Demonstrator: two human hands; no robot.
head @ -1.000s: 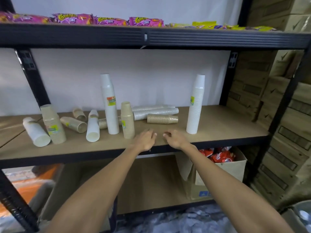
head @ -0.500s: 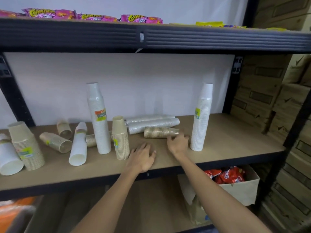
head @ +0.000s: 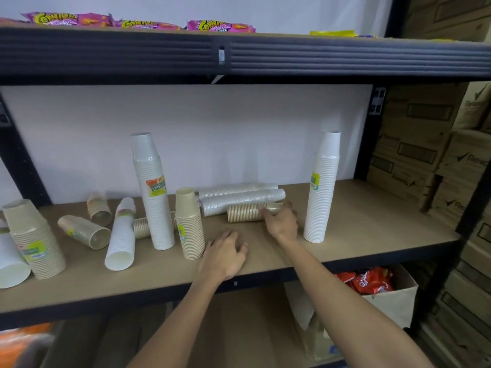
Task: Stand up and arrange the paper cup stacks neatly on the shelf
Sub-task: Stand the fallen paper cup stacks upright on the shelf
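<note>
The right hand reaches over the shelf and curls its fingers around the right end of a short brown stack lying on its side; whether it grips firmly or only touches cannot be told. The left hand lies open, palm down, fingers spread on the shelf board near the front edge, holding nothing. Just behind the brown stack, two long clear-wrapped stacks lie flat, side by side. To the right hand's right, a tall white stack with a green label stands upright. Just left of the left hand stands a short beige stack, and behind that a tall white stack with an orange label, also upright. Another brown stack lies behind these two, partly hidden. Farther left, a white stack lies tipped toward the front, two small beige stacks lie on their sides, and a beige stack stands at the left edge beside a fallen white one. Pink snack bags sit on the shelf above.
</note>
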